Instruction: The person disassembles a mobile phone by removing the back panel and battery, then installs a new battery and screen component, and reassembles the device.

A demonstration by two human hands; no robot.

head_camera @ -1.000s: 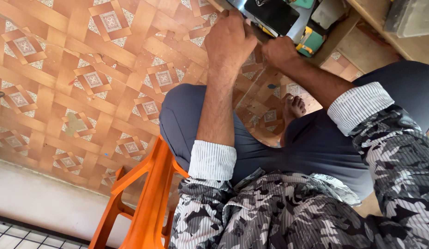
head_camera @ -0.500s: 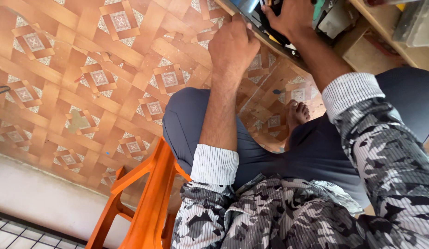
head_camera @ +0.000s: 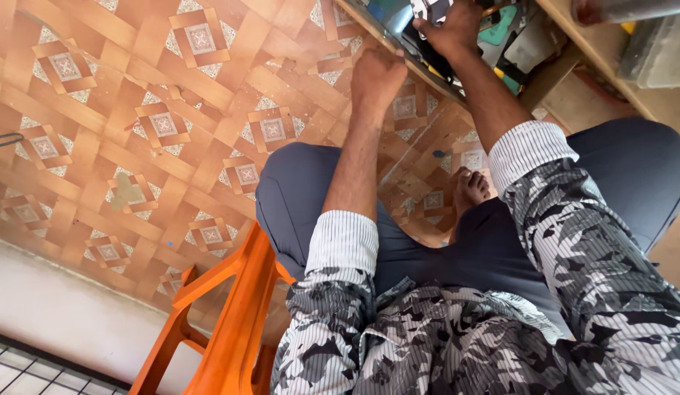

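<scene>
the patterned floor (head_camera: 135, 117) fills most of the view, brown interlaced bands around small pale squares with grey middles. below it along the bottom left runs a pale wall strip (head_camera: 54, 322). the person sits on an orange plastic stool (head_camera: 230, 322), whose legs and seat edge show at the bottom centre, with dark blue trousers (head_camera: 427, 256) over both knees and a black and white patterned shirt (head_camera: 501, 329) with striped cuffs on both arms. one bare foot (head_camera: 470, 189) rests on the floor between the knees.

at the top right a wooden shelf (head_camera: 596, 51) slants across the corner, with a grey box (head_camera: 651, 51) on it. just left of the shelf sits a dark device with a metal edge (head_camera: 398, 33), tilted, among a clutter of teal and grey parts (head_camera: 508, 29) that is too cramped at the frame edge to name.

the left hand (head_camera: 376, 73) is curled closed, fingers bent under, pressing against the metal edge of the device. the right hand (head_camera: 449, 29) is closed around a small black and white patterned object (head_camera: 427, 9) at the very top of the frame, possibly a cloth or a wrapped part; the cut-off view does not settle which. the two hands are near each other, apart, both at the device.
</scene>
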